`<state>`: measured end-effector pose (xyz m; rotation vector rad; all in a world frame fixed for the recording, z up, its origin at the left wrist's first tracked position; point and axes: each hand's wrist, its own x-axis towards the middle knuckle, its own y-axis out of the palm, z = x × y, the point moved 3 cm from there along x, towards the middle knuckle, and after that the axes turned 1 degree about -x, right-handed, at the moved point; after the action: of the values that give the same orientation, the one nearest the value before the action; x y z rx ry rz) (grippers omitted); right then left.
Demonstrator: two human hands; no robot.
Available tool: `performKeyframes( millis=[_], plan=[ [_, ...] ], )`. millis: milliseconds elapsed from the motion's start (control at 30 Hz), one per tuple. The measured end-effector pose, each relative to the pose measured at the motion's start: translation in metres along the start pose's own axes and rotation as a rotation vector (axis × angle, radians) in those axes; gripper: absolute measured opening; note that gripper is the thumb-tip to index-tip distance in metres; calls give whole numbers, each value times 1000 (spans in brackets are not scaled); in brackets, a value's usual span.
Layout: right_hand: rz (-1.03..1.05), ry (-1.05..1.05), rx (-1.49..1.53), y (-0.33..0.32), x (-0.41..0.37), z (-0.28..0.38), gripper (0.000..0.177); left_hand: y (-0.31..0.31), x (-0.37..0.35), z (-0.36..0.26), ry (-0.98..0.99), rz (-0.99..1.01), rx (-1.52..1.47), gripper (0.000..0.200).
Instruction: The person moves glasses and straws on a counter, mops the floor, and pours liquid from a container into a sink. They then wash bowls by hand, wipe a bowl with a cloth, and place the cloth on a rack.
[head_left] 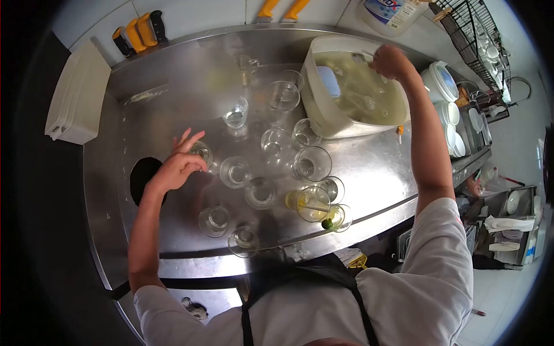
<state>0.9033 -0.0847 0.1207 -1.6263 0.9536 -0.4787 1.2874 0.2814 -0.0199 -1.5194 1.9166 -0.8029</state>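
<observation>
My left hand [178, 166] is at the left of the steel counter, fingers spread, right beside a clear glass [203, 151]. My right hand [392, 62] is closed at the far rim of a white plastic tub [316, 115] of cloudy water. A pale, shiny shape [360, 57] shows at its fingertips; I cannot tell what it is. A blue sponge [329, 81] lies in the tub near its left wall. Several clear glasses stand between my arms, among them a wide tumbler [311, 164] and a glass with yellow liquid [313, 205].
A round black hole [146, 180] opens in the counter [369, 167] left of my left wrist. Stacked white bins [81, 95] stand at the left. Yellow-and-black-handled knives [141, 32] are on the back wall. White containers [447, 118] line the right, below a wire rack [473, 40].
</observation>
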Motion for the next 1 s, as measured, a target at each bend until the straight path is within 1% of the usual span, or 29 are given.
performKeyframes(
  millis=[33,100,133,233,267,300,367,400,433,467,500,533,567,600,700,800,867,933,967,1000],
  plan=[
    [-33,-11,-12,27,4,-17,32,-1,1,0,4,0,4,10],
    [-97,-24,-35,81,10,-44,29,-2,3,5,-12,-74,-128,9],
    [-70,-3,13,90,10,-47,30,-3,4,8,-20,-110,-192,10],
    [-14,57,169,104,10,-43,33,-8,11,16,65,-300,-526,10],
    [-10,80,226,101,6,-42,35,-10,15,12,148,-366,-528,8],
    [-5,102,282,101,2,-41,36,-14,20,7,142,-409,-719,7],
    [-168,204,273,101,-8,-43,37,-23,32,-6,130,-499,-1101,6],
    [-250,251,269,101,-12,-45,38,-27,43,-37,137,-593,-1325,2],
    [-185,271,273,100,-14,-51,42,-19,56,-23,73,-668,-1394,2],
    [-118,266,284,97,-13,-54,46,-18,64,-21,-11,-758,-1448,3],
    [-133,294,335,93,-17,-53,45,-17,72,-20,-94,-853,-1499,5],
    [-200,256,324,95,-19,-56,42,-11,90,-43,-175,-944,-1547,6],
    [-282,212,340,96,-24,-60,40,-9,98,-48,-225,-1029,-1529,5],
    [-357,176,371,77,-43,-52,37,-8,102,-51,-271,-1100,-1503,7],
    [-362,198,443,49,-85,-49,34,-11,111,-69,-301,-1112,-1648,25],
    [-415,212,476,46,-105,-64,34,-38,140,-129,-144,-1064,-1582,41],
    [-444,223,491,46,-107,-70,35,-45,177,-171,105,-908,-1572,45],
    [-435,173,554,45,-106,-65,36,-22,222,-225,102,-902,-1532,44],
    [-422,138,591,46,-104,-59,36,0,256,-207,321,-680,-1517,39],
    [-374,129,575,47,-102,-52,37,25,284,-204,290,-673,-1501,38]
  ],
)
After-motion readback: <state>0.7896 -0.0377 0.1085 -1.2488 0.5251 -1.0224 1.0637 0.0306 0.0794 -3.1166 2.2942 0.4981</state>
